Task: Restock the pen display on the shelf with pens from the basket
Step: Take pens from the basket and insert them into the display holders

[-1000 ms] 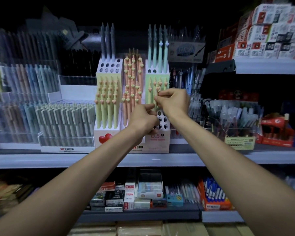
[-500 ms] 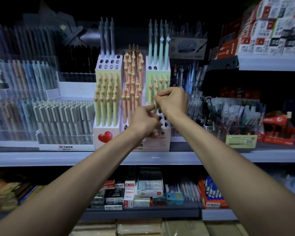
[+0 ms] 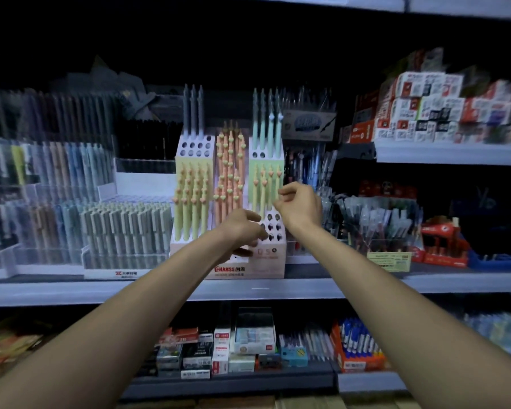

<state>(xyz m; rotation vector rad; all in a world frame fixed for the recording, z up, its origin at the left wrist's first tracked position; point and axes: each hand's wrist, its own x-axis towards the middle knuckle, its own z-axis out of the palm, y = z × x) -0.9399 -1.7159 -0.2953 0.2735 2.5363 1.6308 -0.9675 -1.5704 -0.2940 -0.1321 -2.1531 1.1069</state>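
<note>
Two bare forearms reach up from the bottom corners toward a stepped pen display that stands on the edge of a grey store shelf. The left hand hovers in front of the display's lower white tier, its fingers loosely spread and curled with nothing visibly between them, and it covers part of the tier's round holes. The right hand is just right of and slightly above it, thumb and forefinger drawn close together near the tops of the pale green pens; the frame is too blurred to tell whether they pinch a pen. Left of the green pens in the display stand peach pens and then yellow pens, all with small heart-shaped caps. Higher tiers at the back hold a few grey pens and teal pens above rows of unfilled holes. Left of the display sit clear trays of pastel pens; right of it, a clear bin of pens with a yellow price label and red packs. Below the display, a lower shelf carries small stationery boxes and blue-capped pens. Stacked white and red cartons sit on a raised shelf up to the right.
</note>
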